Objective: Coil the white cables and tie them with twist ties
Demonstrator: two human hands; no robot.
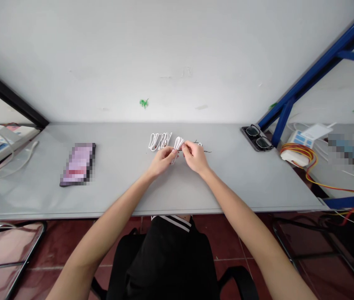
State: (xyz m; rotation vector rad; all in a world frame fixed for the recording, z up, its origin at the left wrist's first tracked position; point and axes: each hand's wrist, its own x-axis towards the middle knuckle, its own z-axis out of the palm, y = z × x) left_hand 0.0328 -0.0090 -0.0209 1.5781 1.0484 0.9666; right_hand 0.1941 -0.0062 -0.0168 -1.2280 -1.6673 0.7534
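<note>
My left hand point(161, 160) and my right hand point(194, 156) meet over the middle of the grey table point(126, 183). Both pinch a small coiled white cable point(177, 144) between their fingertips. Just left of it, several more coiled white cables point(159, 141) lie on the table. Thin dark twist ties point(204, 148) lie just beyond my right hand.
A phone point(78, 163) lies at the left of the table. Black glasses on a dark case point(258, 138) sit at the right rear. A blue frame post point(308, 75) rises on the right, with a white power strip point(302, 139) and coloured wires point(311, 160) beyond. White wall behind.
</note>
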